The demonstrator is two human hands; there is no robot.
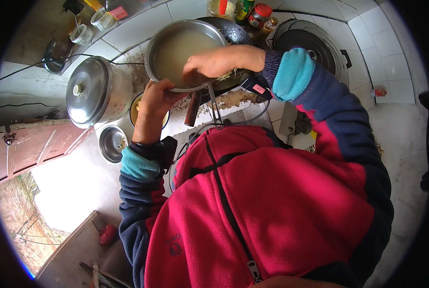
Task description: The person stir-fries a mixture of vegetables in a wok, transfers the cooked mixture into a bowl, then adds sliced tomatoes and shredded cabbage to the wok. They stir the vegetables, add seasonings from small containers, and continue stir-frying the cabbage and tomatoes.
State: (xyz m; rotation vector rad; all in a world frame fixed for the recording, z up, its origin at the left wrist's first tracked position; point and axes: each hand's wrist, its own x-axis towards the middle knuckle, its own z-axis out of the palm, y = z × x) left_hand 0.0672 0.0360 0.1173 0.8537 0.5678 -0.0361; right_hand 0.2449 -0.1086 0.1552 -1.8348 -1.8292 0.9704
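A wide metal basin (149, 61) of cloudy pale water (175, 45) is held over the near left part of a dark wok (232, 28). My left hand (157, 94) grips its near left rim, thumb on top. My right hand (212, 64) reaches across the right rim, its blurred fingers dipping at the near side of the water; whether they pinch anything is hidden. Pale shreds of food (228, 75) show in the wok beneath my right wrist. The wok's wooden handle (193, 109) and a metal utensil handle (214, 104) point towards me.
At left stand a lidded metal pot (88, 90), a blue-rimmed bowl (132, 111) with yellowish food and a small metal bowl (108, 144). A large pot with a black lid (304, 50) sits right. Behind is a red-lidded jar (261, 16) among bottles. A cable (243, 120) hangs in front.
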